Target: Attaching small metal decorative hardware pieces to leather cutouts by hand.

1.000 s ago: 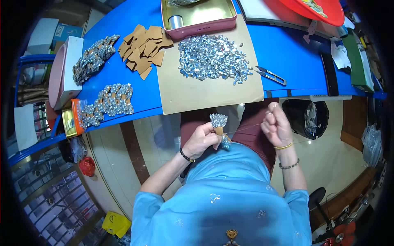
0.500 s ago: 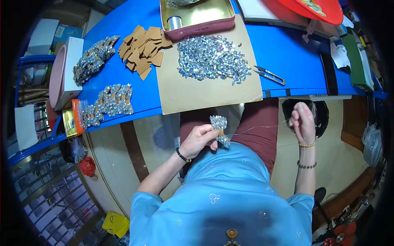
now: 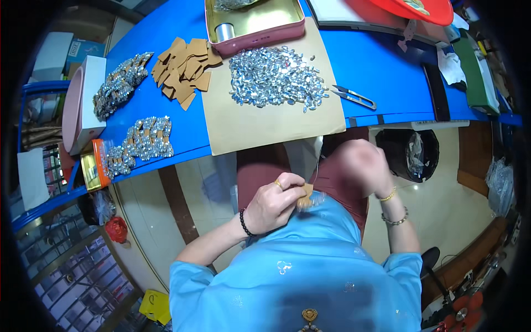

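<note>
Over my lap, my left hand (image 3: 275, 202) is closed on a small tan patch (image 3: 306, 195) with clear rhinestones along its lower end. The patch is partly behind my fingers, and its stones are smeared by motion. A thin thread (image 3: 317, 172) rises from it toward the table edge. To the right, above my thigh, is my right hand (image 3: 363, 166), raised and blurred. Its fingers are too smeared to show whether they hold the thread. On the beige board (image 3: 276, 133) in front of me lies a spread of loose rhinestones (image 3: 276, 77).
Thread snips (image 3: 355, 97) lie right of the stones. Tan blank patches (image 3: 185, 66) are heaped left, near stone-covered patches (image 3: 149, 137). A pink tin (image 3: 260, 39) holds a thread spool (image 3: 224, 32). A red basin (image 3: 426, 14) sits far right; a black-lined bin (image 3: 387, 157) stands below the table.
My right hand has swung left and inward, nearer the patch. My left hand has turned the patch, with its stones now pointing down and right. The view has shifted slightly.
</note>
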### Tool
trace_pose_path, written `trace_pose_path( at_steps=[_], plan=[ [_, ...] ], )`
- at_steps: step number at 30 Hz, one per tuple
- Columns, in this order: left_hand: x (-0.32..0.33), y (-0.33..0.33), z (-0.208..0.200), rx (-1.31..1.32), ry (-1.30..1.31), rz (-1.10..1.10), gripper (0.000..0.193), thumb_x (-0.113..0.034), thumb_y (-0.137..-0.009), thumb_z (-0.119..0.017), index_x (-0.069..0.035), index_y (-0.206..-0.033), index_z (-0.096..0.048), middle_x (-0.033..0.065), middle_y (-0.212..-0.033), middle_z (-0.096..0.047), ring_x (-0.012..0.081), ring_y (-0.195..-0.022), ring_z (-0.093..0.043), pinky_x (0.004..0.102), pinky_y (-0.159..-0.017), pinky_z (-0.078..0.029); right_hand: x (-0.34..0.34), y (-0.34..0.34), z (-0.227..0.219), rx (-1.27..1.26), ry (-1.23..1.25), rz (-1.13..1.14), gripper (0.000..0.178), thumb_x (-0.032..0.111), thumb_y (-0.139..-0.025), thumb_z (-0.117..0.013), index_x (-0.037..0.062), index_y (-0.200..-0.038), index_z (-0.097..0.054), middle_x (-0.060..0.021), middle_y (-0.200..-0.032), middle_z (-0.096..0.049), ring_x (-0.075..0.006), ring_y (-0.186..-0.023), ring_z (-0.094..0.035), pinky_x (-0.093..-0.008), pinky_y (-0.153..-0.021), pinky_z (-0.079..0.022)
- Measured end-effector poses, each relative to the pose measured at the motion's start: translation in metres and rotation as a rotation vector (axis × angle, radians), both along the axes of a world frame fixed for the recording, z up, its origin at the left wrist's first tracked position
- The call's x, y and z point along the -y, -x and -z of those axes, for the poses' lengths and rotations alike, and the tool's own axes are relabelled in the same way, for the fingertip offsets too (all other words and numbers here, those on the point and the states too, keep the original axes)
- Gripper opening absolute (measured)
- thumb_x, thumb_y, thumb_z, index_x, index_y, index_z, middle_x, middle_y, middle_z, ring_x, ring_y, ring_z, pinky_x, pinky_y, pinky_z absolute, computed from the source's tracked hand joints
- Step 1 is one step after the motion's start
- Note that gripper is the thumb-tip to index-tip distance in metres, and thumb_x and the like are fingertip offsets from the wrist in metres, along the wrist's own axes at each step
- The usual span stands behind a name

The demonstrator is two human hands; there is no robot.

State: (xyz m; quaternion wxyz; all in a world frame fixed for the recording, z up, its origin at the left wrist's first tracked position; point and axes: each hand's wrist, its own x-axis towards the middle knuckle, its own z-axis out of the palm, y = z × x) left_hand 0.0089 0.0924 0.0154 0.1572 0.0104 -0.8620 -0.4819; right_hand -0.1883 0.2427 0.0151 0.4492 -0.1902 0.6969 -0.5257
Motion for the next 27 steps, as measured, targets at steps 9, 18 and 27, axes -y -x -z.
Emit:
trace_pose_path(
  at_steps=[9,18,27],
  plan=[
    [-0.001,-0.007,0.017,-0.202,0.196,-0.118,0.029,0.006,-0.063,-0.067,0.000,-0.090,-0.056,0.0142,-0.094,-0.058,0.0278,-0.075,-0.062,0.0332,-0.059,-0.053,0.008,-0.040,-0.018,-0.622,0.265,-0.534,0.008,0.010,-0.080,-0.061,0.0063,-0.088,-0.060,-0.0082,-0.061,-0.059,-0.0226,-0.051,-0.058,-0.0326,-0.045,-0.046],
    [-0.002,-0.006,0.022,-0.257,0.183,-0.081,0.030,0.008,-0.061,-0.071,-0.001,-0.086,-0.058,0.0141,-0.095,-0.060,0.0269,-0.075,-0.064,0.0317,-0.059,-0.055,0.012,-0.042,-0.022,-0.857,0.267,-0.638,0.016,0.008,-0.074,-0.063,0.0078,-0.090,-0.061,-0.0080,-0.057,-0.056,-0.0245,-0.053,-0.059,-0.0360,-0.045,-0.045],
    [-0.001,-0.009,0.028,-0.250,0.203,-0.047,0.028,0.006,-0.061,-0.072,-0.001,-0.085,-0.059,0.0138,-0.095,-0.059,0.0264,-0.076,-0.064,0.0316,-0.060,-0.056,0.010,-0.039,-0.019,-0.877,0.251,-0.714,0.020,0.008,-0.070,-0.066,0.0053,-0.090,-0.065,-0.0096,-0.060,-0.060,-0.0235,-0.052,-0.060,-0.0339,-0.046,-0.047]
  ],
)
